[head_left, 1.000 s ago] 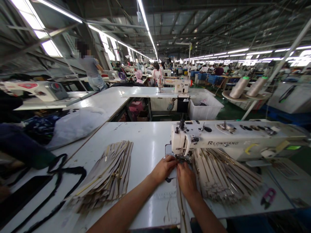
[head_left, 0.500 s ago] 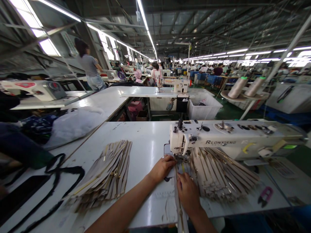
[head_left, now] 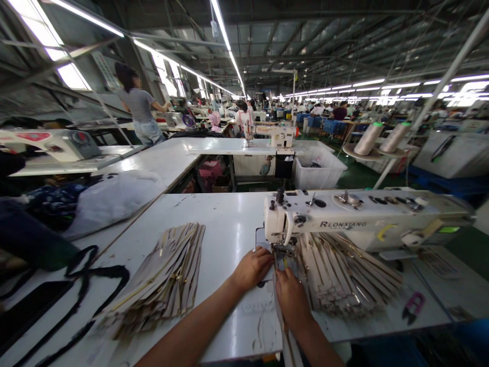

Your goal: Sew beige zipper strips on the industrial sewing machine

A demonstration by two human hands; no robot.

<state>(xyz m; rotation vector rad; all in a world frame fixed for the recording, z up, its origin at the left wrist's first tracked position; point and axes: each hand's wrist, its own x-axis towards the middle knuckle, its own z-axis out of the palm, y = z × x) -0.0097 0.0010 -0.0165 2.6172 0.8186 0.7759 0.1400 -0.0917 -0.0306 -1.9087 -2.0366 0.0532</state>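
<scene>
A long grey zipper strip [head_left: 287,334] runs from under the head of the sewing machine [head_left: 336,219] down past the table's front edge. My left hand [head_left: 252,267], a ring on one finger, pinches the strip's left side close to the needle area. Just below and to the right, my right hand [head_left: 292,295] closes on the same strip, its fingers near the presser foot. To the right lies a fanned bundle of grey zipper strips [head_left: 351,278], partly under the machine arm. Another bundle of strips [head_left: 164,278] rests on the table to the left.
Pink-handled thread snips [head_left: 413,307] lie at the right front. Black straps [head_left: 89,285] curl over the left side. Thread cones [head_left: 369,138] stand on a holder behind the machine. A person in a grey shirt [head_left: 139,104] stands at the back left.
My right hand has moved slightly up along the strip, nearer the needle and my left hand. The whole view has shifted a little. The person at the back left now reaches an arm forward.
</scene>
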